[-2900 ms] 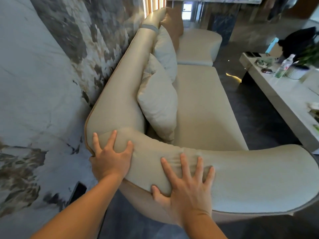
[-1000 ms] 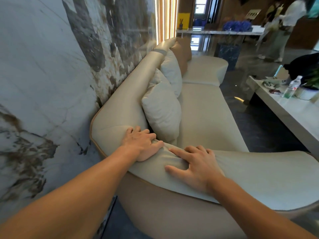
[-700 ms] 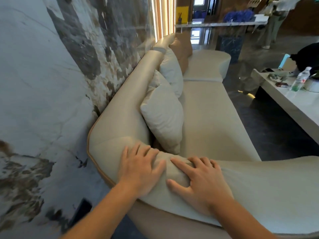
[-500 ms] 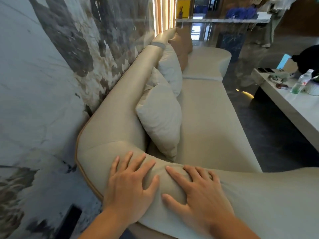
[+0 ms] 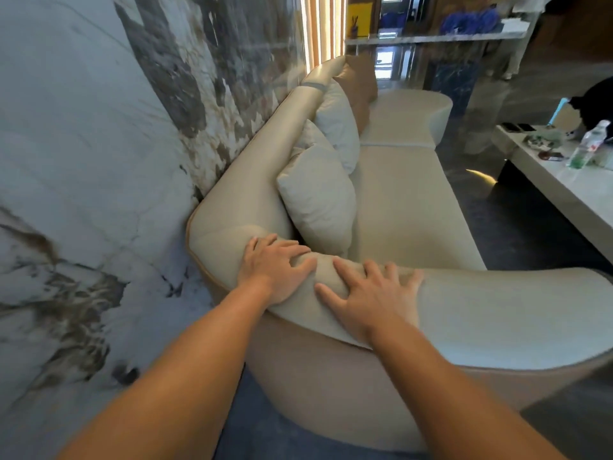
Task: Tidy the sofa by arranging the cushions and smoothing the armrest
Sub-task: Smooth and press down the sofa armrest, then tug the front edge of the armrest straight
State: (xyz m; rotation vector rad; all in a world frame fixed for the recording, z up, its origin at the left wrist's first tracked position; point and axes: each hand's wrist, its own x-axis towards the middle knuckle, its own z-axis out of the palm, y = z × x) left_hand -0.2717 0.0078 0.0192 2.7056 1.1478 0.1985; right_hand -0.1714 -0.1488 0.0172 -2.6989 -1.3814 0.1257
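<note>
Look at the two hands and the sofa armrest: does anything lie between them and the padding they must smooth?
Nothing visible does. The left hand and the right hand lie palm-down directly on the armrest, either side of a raised fold. The nearest cushion leans against the backrest beyond them, clear of both hands.

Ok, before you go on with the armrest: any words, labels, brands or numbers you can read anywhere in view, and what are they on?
None can be read.
Water bottle on the low table: it has a label, too small and blurred to read.
Yellow panel at the far end of the room: a dark mark on it, no legible text.
Sofa armrest, cushions and marble wall: no print visible.
</note>
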